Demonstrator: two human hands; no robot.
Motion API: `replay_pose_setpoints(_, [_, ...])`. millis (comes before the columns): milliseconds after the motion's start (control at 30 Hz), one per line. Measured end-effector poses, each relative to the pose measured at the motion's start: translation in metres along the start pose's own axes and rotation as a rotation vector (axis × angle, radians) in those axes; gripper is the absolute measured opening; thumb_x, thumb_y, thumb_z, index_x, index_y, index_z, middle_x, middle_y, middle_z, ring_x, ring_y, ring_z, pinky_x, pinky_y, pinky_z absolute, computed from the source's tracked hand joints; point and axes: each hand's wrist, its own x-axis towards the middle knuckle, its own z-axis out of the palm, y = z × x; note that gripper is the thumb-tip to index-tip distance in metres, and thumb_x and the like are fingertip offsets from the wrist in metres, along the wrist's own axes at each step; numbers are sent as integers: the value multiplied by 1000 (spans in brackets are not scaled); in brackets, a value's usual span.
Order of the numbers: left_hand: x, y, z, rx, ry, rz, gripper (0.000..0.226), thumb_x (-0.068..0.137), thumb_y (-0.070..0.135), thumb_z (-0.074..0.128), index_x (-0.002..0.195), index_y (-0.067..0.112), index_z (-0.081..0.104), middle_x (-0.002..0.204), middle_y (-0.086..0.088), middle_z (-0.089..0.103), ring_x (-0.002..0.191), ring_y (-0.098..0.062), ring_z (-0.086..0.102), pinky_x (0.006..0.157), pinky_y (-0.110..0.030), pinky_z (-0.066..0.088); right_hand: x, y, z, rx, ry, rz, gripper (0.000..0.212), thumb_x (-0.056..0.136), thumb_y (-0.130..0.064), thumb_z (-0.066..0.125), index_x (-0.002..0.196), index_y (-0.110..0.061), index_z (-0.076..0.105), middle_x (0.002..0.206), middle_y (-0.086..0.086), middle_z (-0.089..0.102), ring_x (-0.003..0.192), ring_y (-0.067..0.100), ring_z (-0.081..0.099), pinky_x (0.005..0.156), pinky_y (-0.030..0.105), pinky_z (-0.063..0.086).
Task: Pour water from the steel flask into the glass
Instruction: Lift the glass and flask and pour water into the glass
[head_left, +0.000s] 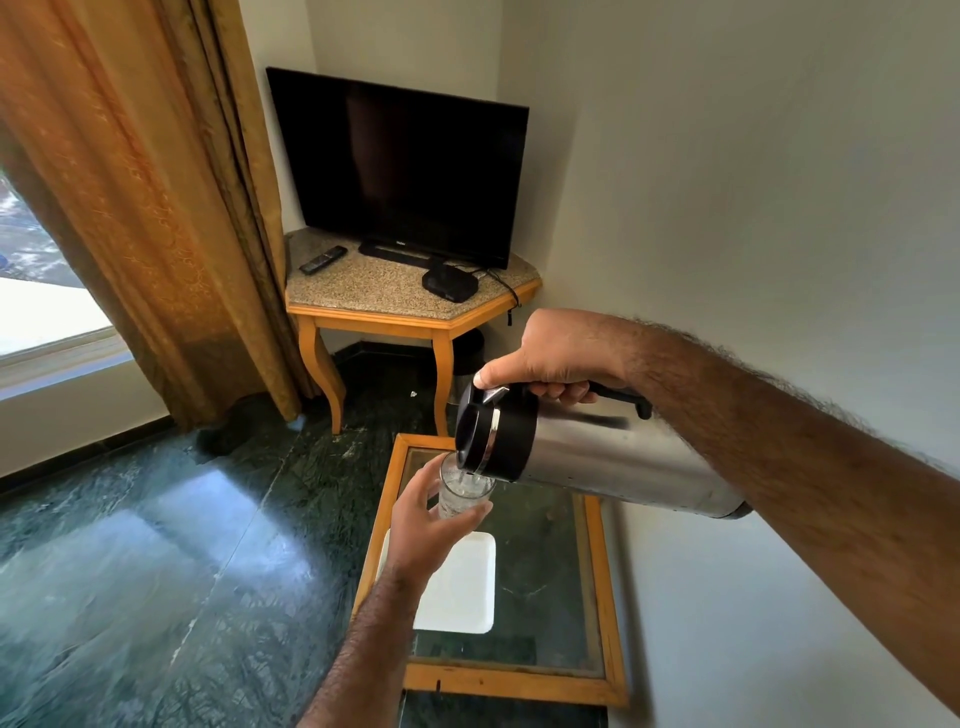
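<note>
My right hand grips the black handle of the steel flask, thumb on the lid's lever. The flask is tipped nearly level, its black lid and spout pointing left and down over the glass. Water runs from the spout into the clear glass, which holds some water. My left hand is wrapped around the glass from the left and holds it up above the low table.
Below the hands stands a low glass-topped table with a wooden frame; a white tray lies on it. A white wall runs along the right. Farther back a corner stand carries a television, a remote and a set-top box. A curtain hangs at left over a green marble floor.
</note>
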Motion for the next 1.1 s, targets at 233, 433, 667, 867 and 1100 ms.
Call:
replay_pose_setpoints(233, [2,-1,2,0,0,-8,69,77,5,93,129,38,63,132,-12,75,129,-35,69,110,-61,58,1,2,-2,-4,4,11,57,84,-56,78,54,-12,58,39,-3,50,29,13,43,39,21,39])
replay_pose_setpoints(433, [3,-2,3,29,6,-6,70,78,8,93,137,29,63,136,-10,73,133,-30,66,115,-59,54,2,2,-4,6,3,13,58,84,-57,78,51,-14,56,37,-4,50,29,14,43,38,21,39])
replay_pose_setpoints(667, [5,-4,5,30,13,-16,71,78,10,94,140,26,63,138,-9,72,135,-30,65,115,-60,54,0,6,-3,37,-3,6,59,84,-57,78,51,-13,57,38,-3,49,29,14,42,38,21,38])
replay_pose_setpoints(867, [7,-10,5,10,10,-20,74,78,11,94,145,19,63,139,-12,72,136,-33,66,116,-59,54,-2,10,-4,72,-2,-18,61,85,-57,77,47,-15,55,39,-3,48,30,15,42,39,22,38])
replay_pose_setpoints(1100, [9,-12,6,-50,25,-1,79,68,25,93,142,20,65,136,-11,74,133,-33,68,115,-61,54,-6,37,-6,246,-54,-47,62,82,-62,77,41,-21,54,44,-3,49,36,14,39,41,22,36])
